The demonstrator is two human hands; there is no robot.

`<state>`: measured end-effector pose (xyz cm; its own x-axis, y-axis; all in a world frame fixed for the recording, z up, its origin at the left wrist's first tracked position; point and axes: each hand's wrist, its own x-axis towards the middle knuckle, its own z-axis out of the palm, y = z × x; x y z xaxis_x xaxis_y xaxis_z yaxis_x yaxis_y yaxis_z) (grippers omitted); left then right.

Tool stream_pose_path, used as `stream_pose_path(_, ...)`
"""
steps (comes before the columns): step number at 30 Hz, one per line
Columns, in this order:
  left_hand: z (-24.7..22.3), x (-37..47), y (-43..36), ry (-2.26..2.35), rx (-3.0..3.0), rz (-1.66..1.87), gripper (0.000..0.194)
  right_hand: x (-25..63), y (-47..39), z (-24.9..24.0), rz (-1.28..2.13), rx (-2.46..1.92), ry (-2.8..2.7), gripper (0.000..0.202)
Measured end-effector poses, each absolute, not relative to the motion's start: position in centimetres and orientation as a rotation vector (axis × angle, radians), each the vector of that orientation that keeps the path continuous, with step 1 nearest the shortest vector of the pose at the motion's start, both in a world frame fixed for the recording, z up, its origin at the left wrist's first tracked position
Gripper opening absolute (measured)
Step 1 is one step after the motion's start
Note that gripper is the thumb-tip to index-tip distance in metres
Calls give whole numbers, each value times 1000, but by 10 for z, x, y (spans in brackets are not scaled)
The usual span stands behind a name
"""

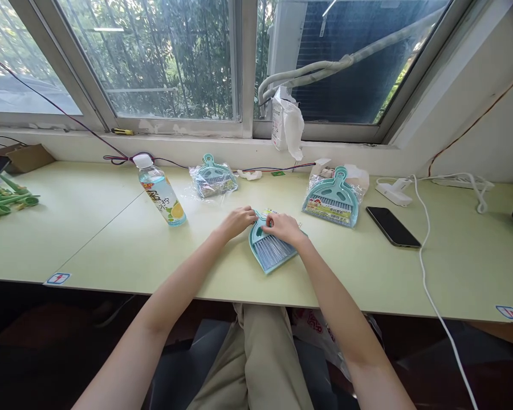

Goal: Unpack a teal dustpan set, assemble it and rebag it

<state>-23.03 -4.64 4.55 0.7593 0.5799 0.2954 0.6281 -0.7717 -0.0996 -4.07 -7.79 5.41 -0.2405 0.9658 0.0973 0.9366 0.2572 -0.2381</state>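
A small teal dustpan with a brush (273, 253) nested in it lies on the table in front of me, bristles toward me. My left hand (239, 221) is closed at the top left of the set, its fingers at the handle end. From the right, my right hand (283, 226) pinches the brush near its handle, covering part of it. A printed yellow-green label peeks out behind my right fingers. Two similar sets in clear plastic wrap lie farther back: one wrapped set (215, 177) at the left and another wrapped set (333, 199) at the right.
A drink bottle (162, 191) stands left of my arms, with green plant stems (8, 199) at the far left. To the right lie a black phone (393, 226) and a white cable (427, 273). A tissue pack (287, 122) hangs by the window.
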Motion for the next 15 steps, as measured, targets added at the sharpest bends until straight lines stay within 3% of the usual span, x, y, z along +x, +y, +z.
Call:
stream_pose_path(10, 38, -230, -45, -1011, -2760, -487, 19, -41, -76, 52, 201, -1813, -2295, 24)
stream_pose_path(15, 45, -232, -47, -1474, -2505, -838, 24, -41, -74, 49, 177, -1888, -2174, 29)
